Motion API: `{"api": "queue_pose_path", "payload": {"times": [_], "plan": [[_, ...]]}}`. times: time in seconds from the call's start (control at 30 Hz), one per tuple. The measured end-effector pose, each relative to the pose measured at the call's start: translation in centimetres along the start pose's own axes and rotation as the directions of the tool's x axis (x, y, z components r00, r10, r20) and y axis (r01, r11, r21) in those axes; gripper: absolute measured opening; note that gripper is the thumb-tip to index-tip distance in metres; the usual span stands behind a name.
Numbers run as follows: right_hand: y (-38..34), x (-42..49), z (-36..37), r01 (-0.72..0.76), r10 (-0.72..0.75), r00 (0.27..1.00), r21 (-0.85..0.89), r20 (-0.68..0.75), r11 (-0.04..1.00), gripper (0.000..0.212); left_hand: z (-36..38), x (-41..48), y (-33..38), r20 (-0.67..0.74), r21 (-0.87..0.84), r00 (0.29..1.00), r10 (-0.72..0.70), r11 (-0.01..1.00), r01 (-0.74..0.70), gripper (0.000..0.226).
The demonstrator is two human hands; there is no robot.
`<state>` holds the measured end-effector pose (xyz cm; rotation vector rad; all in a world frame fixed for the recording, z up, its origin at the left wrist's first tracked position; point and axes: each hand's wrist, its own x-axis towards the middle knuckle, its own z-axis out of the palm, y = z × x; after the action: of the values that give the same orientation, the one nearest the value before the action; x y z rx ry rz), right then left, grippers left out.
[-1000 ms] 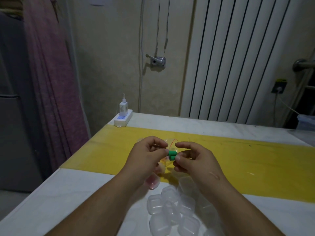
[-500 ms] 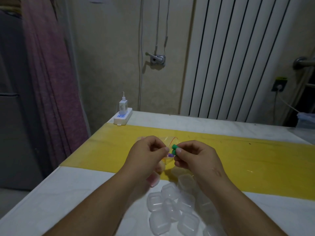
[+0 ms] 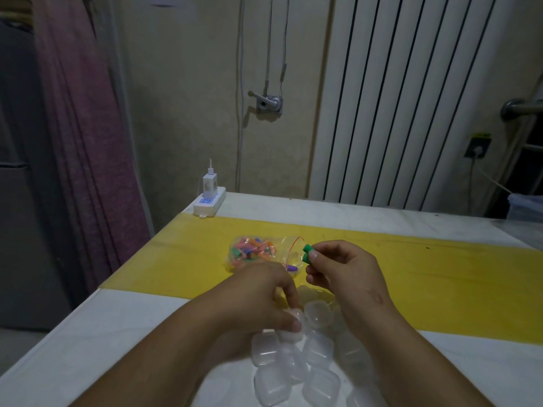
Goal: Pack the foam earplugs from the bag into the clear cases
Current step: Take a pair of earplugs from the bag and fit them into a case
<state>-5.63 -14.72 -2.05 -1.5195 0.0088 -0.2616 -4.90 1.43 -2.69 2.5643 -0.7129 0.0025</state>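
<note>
A clear bag (image 3: 258,254) of colourful foam earplugs lies on the yellow strip (image 3: 440,274) of the table. My right hand (image 3: 343,268) pinches green earplugs (image 3: 306,253) just right of the bag's mouth. My left hand (image 3: 264,301) is lower, its fingers curled onto a clear case (image 3: 289,326) with something pinkish in it, at the top of a pile of several clear cases (image 3: 296,371). A purple earplug (image 3: 292,268) lies at the bag's opening.
A white power strip (image 3: 209,204) with a charger sits at the table's far left corner. Behind the white table (image 3: 88,333) are a radiator and a wall. A purple curtain hangs at the left.
My left hand let go near the bag and dropped down onto a case in the pile. The bag now lies uncovered. My right hand stays up with the green earplugs.
</note>
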Motion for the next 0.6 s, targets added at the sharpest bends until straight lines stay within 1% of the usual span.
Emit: {"api": "queue_pose_path", "payload": {"times": [0.07,0.13,0.23,0.3,0.37,0.43,0.53,0.6], "plan": [[-0.09,0.04,-0.13,0.001,-0.001,1.000,0.007,-0.022,1.000,0.009,-0.04,0.02,-0.01,-0.050,-0.131,0.997,-0.055,0.990,0.048,0.026],[-0.16,0.04,-0.21,0.000,0.001,0.999,0.011,-0.033,1.000,0.007,-0.16,0.06,-0.12,-0.126,-0.280,0.988,-0.084,0.959,0.046,0.027],[-0.20,-0.09,-0.16,-0.008,0.008,1.000,0.003,-0.020,1.000,0.007,-0.54,-0.03,-0.06,-0.198,-0.533,0.966,-0.167,0.845,0.036,0.029],[-0.18,-0.17,-0.13,0.000,0.000,1.000,-0.001,-0.026,1.000,0.010,-0.65,-0.06,-0.04,-0.231,-0.635,0.946,-0.227,0.772,0.030,0.028],[-0.10,-0.13,-0.17,0.011,-0.012,0.999,-0.013,-0.041,1.000,0.015,-0.73,-0.11,-0.02,-0.227,-0.722,0.934,-0.276,0.692,0.029,0.029],[-0.04,-0.11,-0.17,0.012,-0.013,0.999,-0.024,-0.038,1.000,0.020,-0.83,-0.14,-0.11,-0.223,-0.778,0.929,-0.297,0.628,0.014,0.029],[0.00,-0.14,-0.01,-0.015,0.014,1.000,-0.034,-0.020,0.999,0.021,-0.99,-0.11,-0.22,-0.247,-0.782,0.929,-0.274,0.623,-0.025,0.027],[-0.09,-0.21,0.05,-0.041,0.041,0.999,-0.034,-0.019,0.999,0.026,-1.01,-0.08,-0.25,-0.253,-0.774,0.931,-0.262,0.632,-0.032,0.026]]}}
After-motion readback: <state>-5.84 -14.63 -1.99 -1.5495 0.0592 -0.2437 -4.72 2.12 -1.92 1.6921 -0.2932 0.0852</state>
